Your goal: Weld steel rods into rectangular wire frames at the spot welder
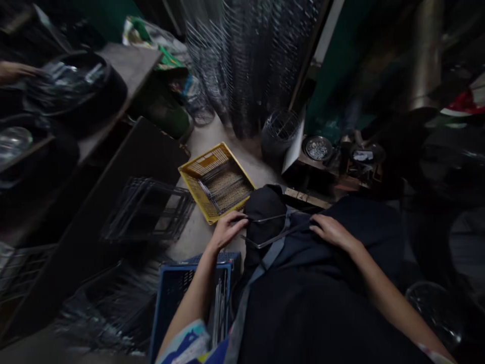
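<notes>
A thin metal wire frame [259,246] with bent corners stretches across my lap between both hands. At its left end, my left hand [228,231] is closed on it with thumb and fingers. My right hand [330,231] has its fingers curled at the frame's right part, where the wire is hard to see against the dark cloth. Just beyond my left hand stands a yellow plastic crate [210,218] with several wire pieces [223,182] inside. Beneath my left forearm is a blue crate [161,298] holding upright metal wires [219,308].
Wire frames [147,210] lean on a dark board [94,192] at left. Wire racks [250,60] stack high at the back. A bowl of small metal parts [317,148] sits beyond my knees. Another person's hand [17,72] reaches a black tub [113,93].
</notes>
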Demonstrator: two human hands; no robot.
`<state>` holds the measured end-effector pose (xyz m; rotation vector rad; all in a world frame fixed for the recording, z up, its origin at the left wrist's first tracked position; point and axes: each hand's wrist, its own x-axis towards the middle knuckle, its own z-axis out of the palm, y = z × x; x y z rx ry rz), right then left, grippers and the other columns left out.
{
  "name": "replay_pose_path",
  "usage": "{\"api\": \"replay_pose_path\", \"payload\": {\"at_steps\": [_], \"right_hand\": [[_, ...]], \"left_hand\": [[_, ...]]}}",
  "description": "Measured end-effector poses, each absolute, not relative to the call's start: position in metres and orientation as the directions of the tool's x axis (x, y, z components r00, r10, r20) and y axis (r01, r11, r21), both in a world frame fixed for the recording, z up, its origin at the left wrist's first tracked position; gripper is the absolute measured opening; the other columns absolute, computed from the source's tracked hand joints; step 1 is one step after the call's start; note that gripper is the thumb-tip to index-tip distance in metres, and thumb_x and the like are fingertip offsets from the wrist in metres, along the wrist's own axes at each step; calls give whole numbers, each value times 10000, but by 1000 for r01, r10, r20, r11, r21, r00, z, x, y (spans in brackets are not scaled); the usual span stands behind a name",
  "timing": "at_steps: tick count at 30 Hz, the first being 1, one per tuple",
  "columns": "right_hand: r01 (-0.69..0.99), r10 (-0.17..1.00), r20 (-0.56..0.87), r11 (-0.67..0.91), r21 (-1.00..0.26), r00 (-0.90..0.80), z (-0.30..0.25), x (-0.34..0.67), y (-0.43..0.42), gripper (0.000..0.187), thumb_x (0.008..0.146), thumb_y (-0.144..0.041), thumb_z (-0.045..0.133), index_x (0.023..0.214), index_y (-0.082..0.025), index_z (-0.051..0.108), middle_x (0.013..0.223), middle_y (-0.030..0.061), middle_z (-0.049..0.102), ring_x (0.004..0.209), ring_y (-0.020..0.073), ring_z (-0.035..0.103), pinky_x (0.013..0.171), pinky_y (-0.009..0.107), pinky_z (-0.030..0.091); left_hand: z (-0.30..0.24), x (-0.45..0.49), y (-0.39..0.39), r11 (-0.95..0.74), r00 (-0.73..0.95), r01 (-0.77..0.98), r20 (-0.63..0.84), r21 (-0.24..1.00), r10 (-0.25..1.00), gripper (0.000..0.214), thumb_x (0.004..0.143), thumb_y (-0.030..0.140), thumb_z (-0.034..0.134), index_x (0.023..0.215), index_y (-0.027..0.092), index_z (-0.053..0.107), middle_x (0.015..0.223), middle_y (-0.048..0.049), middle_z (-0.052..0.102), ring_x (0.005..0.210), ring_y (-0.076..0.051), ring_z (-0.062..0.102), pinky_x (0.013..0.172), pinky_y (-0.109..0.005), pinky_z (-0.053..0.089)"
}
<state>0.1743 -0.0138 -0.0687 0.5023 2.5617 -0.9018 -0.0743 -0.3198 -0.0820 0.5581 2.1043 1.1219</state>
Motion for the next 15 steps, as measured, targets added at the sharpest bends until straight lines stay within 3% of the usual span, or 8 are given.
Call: {"api": "replay_pose_path", "payload": {"at_steps": [3,6,8,10,13,15], "right_hand": [[399,229,-349,719,-569,-909,-50,182,0,283,934,-336,490,1150,-207,619,1137,110,667,1035,249,635,928,365,473],[429,389,-198,705,-565,-900,-25,213,27,280,933,-348,491,1126,-202,631,1119,105,677,1027,257,639,922,382,479],[494,542,-90,670,-554,-836,-10,246,48,266,922,-356,508,1090,-205,648,1083,94,695,1006,259,650,899,382,488],[578,691,-16,593,-560,-723,0,284,68,269,915,-378,518,1076,-213,657,1020,72,716,918,242,672,822,354,511],[714,841,52,488,-503,-539,2,346,91,300,904,-413,528,1076,-209,666,965,63,728,781,220,673,735,327,514],[821,902,69,417,-389,-426,-3,389,100,311,898,-401,524,1072,-191,672,1000,90,723,823,238,671,775,343,507]], "left_hand": [[-57,-52,-292,400,-463,531,-140,747,875,269,826,428,643,926,179,658,923,-79,628,891,-225,555,828,-349,449],[-44,-48,-270,324,-362,771,-41,548,931,253,904,374,496,768,181,588,836,-82,555,816,-223,502,751,-348,430],[-39,-58,-255,286,-320,788,-34,545,947,273,914,363,459,727,186,550,806,-65,538,789,-208,498,737,-329,426],[-33,-75,-236,300,-319,724,-84,621,944,289,909,405,453,744,186,544,759,-35,539,730,-185,507,697,-294,429],[-24,-104,-196,407,-307,586,-273,701,912,385,838,541,510,845,167,602,749,-13,604,705,-182,551,646,-255,448],[-25,-120,-164,476,-251,582,-410,660,877,483,758,586,593,928,137,646,815,-19,673,766,-198,591,673,-247,468]]}}
